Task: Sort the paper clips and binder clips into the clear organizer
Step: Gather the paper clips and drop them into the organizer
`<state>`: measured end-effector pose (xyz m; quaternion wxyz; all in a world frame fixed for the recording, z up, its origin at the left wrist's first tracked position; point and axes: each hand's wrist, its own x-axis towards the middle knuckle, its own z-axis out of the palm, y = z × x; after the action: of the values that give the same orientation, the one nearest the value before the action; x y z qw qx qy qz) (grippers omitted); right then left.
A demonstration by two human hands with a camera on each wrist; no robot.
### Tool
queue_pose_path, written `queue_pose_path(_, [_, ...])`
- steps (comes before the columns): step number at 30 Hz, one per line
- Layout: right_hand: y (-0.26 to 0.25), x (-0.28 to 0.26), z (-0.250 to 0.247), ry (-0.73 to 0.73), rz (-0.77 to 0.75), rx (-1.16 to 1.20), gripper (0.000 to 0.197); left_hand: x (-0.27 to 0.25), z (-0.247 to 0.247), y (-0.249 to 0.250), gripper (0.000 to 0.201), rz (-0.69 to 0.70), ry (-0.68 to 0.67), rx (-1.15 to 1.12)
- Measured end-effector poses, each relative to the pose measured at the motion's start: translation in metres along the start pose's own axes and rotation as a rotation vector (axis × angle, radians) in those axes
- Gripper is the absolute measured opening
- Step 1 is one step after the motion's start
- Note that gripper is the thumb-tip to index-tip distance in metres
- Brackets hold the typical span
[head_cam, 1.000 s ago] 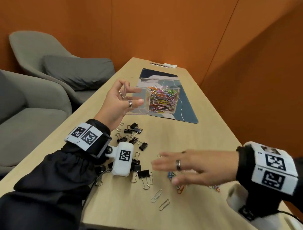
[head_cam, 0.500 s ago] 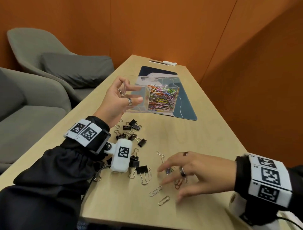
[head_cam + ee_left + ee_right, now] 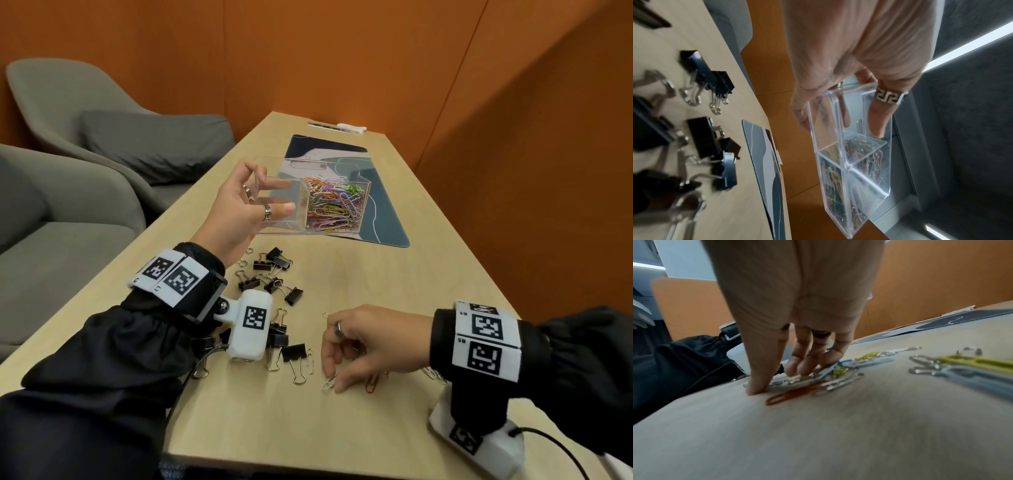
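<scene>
My left hand [image 3: 270, 197] holds the clear organizer [image 3: 284, 228] lifted off the table, thumb on its front wall and fingers behind. Its right compartment is packed with coloured paper clips [image 3: 330, 205]; the left one looks empty. The left wrist view shows the organizer [image 3: 857, 178] tilted away from my left hand [image 3: 842, 125]. Black binder clips [image 3: 270, 274] lie scattered under that arm. My right hand [image 3: 334, 373] rests on the table with curled fingers, pinching silver paper clips [image 3: 329, 382] from a small heap. An orange clip [image 3: 795, 393] lies beside my right hand [image 3: 777, 379].
A dark desk mat [image 3: 387, 205] lies beyond the organizer. More loose clips, one yellow-green [image 3: 972, 361], lie right of my right hand. Grey armchairs [image 3: 102, 137] stand left of the table, and an orange wall runs along its right side. The near table edge [image 3: 308, 459] is close.
My right hand dropped from hovering flat above the table onto the loose paper clips, and its fingers curled in around them. The left hand kept the organizer held up.
</scene>
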<state>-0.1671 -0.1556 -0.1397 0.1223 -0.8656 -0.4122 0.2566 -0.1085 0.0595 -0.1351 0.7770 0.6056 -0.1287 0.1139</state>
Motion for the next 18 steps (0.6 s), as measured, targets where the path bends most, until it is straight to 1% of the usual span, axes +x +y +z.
queue_pose_path(4, [-0.002, 0.005, -0.001, 0.016, -0.057, 0.01, 0.032, 0.0, 0.001, 0.001, 0.044, 0.003, -0.004, 0.011])
queue_pose_path(7, [-0.006, 0.011, -0.002, 0.012, -0.08, -0.002, 0.033, 0.0, 0.001, 0.001, 0.044, 0.001, 0.0, 0.012])
queue_pose_path(12, [0.002, 0.013, -0.009, 0.026, -0.021, -0.026, 0.026, 0.0, 0.001, 0.001, 0.045, -0.011, 0.007, 0.016])
queue_pose_path(16, [0.01, 0.01, -0.01, 0.071, 0.028, 0.06, 0.028, 0.0, 0.002, 0.001, 0.044, -0.008, -0.001, 0.015])
queue_pose_path(18, [0.01, 0.01, -0.009, 0.088, 0.028, 0.048, 0.027, -0.001, 0.002, 0.001, 0.044, -0.008, -0.003, 0.016])
